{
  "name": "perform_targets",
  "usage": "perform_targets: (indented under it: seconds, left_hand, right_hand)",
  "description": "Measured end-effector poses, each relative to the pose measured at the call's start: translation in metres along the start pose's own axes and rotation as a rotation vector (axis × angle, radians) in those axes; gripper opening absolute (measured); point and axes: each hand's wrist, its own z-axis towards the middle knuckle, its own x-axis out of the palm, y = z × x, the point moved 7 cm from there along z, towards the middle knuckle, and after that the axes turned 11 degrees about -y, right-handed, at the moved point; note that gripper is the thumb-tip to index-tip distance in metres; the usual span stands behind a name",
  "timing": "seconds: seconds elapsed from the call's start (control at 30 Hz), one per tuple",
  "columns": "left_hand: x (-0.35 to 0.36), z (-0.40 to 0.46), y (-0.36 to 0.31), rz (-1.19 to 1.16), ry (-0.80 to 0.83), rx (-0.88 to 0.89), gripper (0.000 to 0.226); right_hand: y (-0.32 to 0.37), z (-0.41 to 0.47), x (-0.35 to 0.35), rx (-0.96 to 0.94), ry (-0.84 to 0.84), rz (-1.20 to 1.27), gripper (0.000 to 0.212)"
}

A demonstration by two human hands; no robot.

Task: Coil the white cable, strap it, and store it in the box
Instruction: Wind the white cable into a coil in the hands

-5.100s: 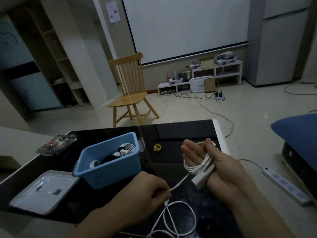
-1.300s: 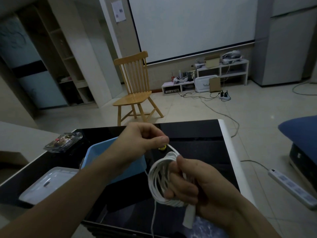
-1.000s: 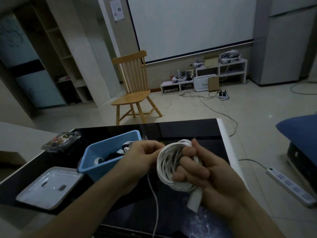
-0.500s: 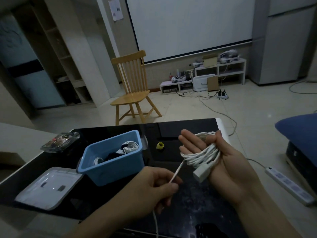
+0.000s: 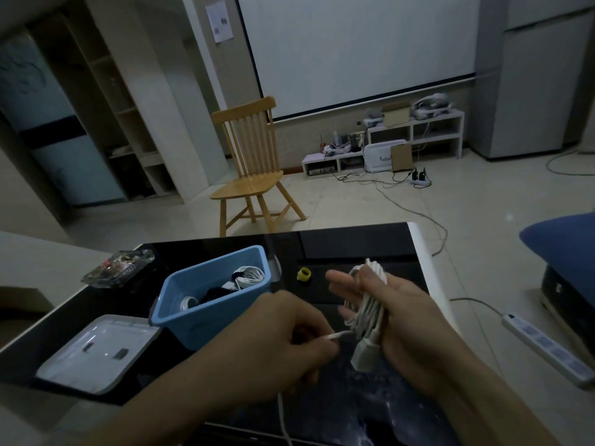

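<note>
The white cable (image 5: 367, 304) is wound in several loops around my right hand (image 5: 399, 320), palm up over the black table, thumb pressing the loops near their top. A white plug hangs from the coil's lower end. My left hand (image 5: 283, 342) pinches the cable's free strand just left of the coil; the rest of that strand drops below the table edge. The blue box (image 5: 212, 300) stands to the left, with coiled cables inside. A small yellow strap (image 5: 303, 273) lies on the table beyond my hands.
A white box lid (image 5: 96, 349) lies at the table's (image 5: 354, 249) left front. A clear packet (image 5: 119, 268) sits at the back left. A wooden chair (image 5: 254, 172) stands beyond the table. A power strip (image 5: 544, 346) lies on the floor to the right.
My left hand has brought the free strand closer to the coil, and more cable is wound on my right hand. The coil now hangs lower across the palm.
</note>
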Motion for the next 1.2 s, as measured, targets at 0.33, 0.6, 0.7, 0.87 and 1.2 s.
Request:
perform_targets:
  seconds: [0.33, 0.6, 0.7, 0.87, 1.2]
  left_hand:
    - [-0.028, 0.025, -0.031, 0.142, -0.079, 0.18, 0.01]
    - [-0.036, 0.052, -0.015, -0.094, -0.132, 0.069, 0.01]
    - [-0.034, 0.055, -0.007, -0.189, -0.132, 0.028, 0.011]
    - [-0.028, 0.054, 0.012, -0.406, -0.141, -0.102, 0.018]
    - [0.005, 0.034, 0.043, -0.529, -0.144, -0.208, 0.025]
  right_hand:
    - [-0.02, -0.013, 0.031, -0.082, 0.159, -0.347, 0.031]
    - [-0.03, -0.024, 0.044, 0.252, 0.261, 0.042, 0.046]
    - [-0.026, -0.03, 0.049, 0.313, 0.359, 0.136, 0.056]
    - [-0.015, -0.038, 0.051, 0.33, 0.575, 0.254, 0.043]
    - [0.007, -0.011, 0.024, 0.333, 0.378, 0.688, 0.038]
